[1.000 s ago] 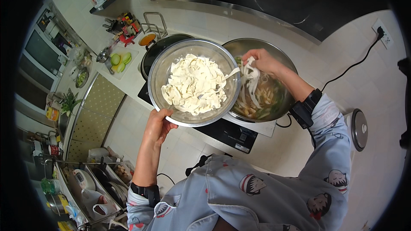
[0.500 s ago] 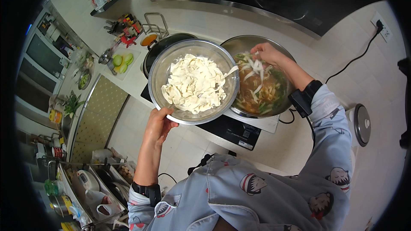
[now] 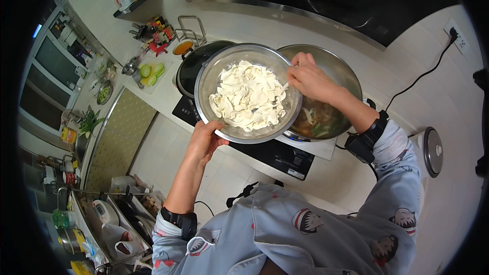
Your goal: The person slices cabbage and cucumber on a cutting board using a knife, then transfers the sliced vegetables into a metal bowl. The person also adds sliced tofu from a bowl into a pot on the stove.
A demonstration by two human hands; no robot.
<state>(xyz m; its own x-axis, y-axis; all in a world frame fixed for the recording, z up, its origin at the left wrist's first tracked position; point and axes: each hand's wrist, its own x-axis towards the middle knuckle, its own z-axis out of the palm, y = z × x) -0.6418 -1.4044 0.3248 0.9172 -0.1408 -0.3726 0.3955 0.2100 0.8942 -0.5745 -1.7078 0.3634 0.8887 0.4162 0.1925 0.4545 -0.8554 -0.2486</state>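
Observation:
My left hand (image 3: 205, 137) is closed on the near rim of a metal bowl (image 3: 204, 103), fingers below and thumb at the edge. Flat, pale noodle pieces (image 3: 248, 95) are heaped inside the bowl. At the bowl's right rim, my right hand (image 3: 311, 79) has its fingers pinched by a noodle strip at the edge; the fingertips are partly hidden. Behind and below that hand is a wide steel pot (image 3: 346, 74) holding brownish broth with green vegetables (image 3: 324, 128) and some pale noodles. The bowl overlaps the pot's left side.
A dark pan (image 3: 189, 74) sits left of the bowl. Black cooktops (image 3: 280, 159) line the counter's near edge. Sliced green squash (image 3: 151, 71) lies on a board farther left. A range hood (image 3: 305, 0) hangs above, and a black cord (image 3: 425, 79) runs down the right wall.
My right hand has moved from over the pot, where it dropped noodles, left to the bowl's rim. The dropped noodles are now in the broth. In the picture, the bowl sits slightly farther right.

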